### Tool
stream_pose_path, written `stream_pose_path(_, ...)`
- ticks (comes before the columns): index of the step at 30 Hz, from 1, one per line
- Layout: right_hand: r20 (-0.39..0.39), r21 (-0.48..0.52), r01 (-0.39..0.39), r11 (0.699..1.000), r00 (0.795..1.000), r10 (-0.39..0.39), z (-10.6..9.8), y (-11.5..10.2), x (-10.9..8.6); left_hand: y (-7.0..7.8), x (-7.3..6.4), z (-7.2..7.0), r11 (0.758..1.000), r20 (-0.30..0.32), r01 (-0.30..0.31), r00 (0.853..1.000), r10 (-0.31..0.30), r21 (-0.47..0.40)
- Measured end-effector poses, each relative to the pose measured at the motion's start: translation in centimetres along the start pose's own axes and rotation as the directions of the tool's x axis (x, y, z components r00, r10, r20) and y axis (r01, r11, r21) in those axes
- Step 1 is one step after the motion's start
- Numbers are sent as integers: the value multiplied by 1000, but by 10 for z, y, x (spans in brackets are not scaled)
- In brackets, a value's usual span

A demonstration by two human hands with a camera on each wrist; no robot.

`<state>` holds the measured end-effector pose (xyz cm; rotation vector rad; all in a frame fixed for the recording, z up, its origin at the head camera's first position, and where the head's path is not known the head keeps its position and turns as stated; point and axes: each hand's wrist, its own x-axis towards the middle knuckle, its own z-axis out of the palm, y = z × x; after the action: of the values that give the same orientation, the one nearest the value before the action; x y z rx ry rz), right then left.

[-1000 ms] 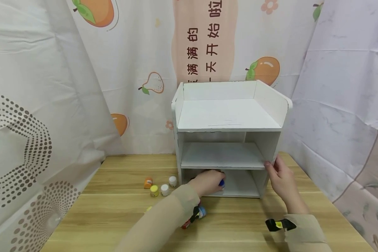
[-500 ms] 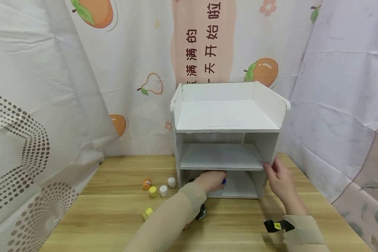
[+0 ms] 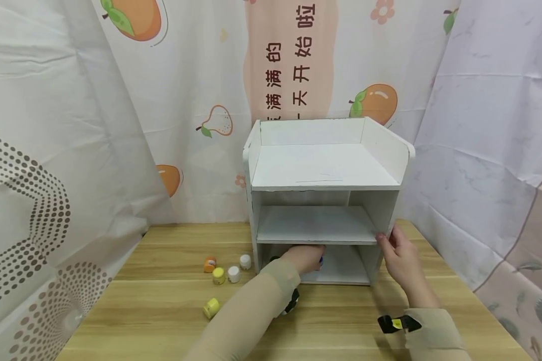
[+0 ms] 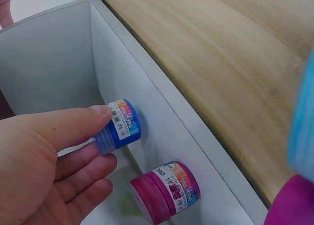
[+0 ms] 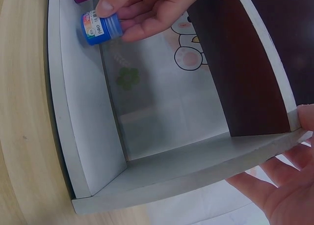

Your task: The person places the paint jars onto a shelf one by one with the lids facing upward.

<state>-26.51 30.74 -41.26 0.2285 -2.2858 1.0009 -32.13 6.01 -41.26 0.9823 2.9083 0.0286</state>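
Observation:
In the bottom compartment of the white shelf unit (image 3: 318, 223), my left hand (image 3: 303, 259) pinches a small blue paint jar (image 4: 120, 126) between thumb and fingers. The jar's base is at the compartment floor; whether it fully rests there I cannot tell. Beside it stands a magenta paint jar (image 4: 171, 189), hidden behind my left hand in the head view. My right hand (image 3: 403, 258) grips the unit's right side panel, with the thumb at the front by the middle shelf and the fingers around the outside (image 5: 282, 185).
Left of the unit, on the wooden table (image 3: 162, 321), are white jars (image 3: 234, 274), an orange jar (image 3: 210, 264) and yellow jars (image 3: 211, 308). A blurred light blue jar (image 4: 303, 122) lies close in the left wrist view. Printed curtains hang behind and at both sides.
My left hand has shifted slightly right in the bottom compartment, still holding the blue paint jar. The left sleeve now covers the red and light blue jars on the table. My right hand keeps its grip.

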Motion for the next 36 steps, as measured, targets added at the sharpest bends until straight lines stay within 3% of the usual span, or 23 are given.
stream_pose_path(10, 1, 38, 2, 999, 1000, -2, 0, -1, 0, 3, 7, 3, 1000, 15, 0, 1000, 0, 4)
stream_pose_path(17, 5, 38, -4, 999, 1000, 4, 0, -1, 0, 6, 10, 6, 998, -9, -18, 1000, 18, 59)
stream_pose_path(24, 0, 23, -10, 1000, 1000, 10, 1, -1, 0, 4, 12, 8, 1000, 27, -2, 1000, 2, 13)
stream_pose_path(32, -4, 37, 4, 999, 1000, -4, 1, -1, -1, 6, 13, 9, 999, 8, -21, 1000, 21, 44)
stream_pose_path(36, -6, 31, 5, 1000, 1000, -5, 1, -2, -1, 6, 10, 7, 1000, 16, -2, 1000, 2, 9)
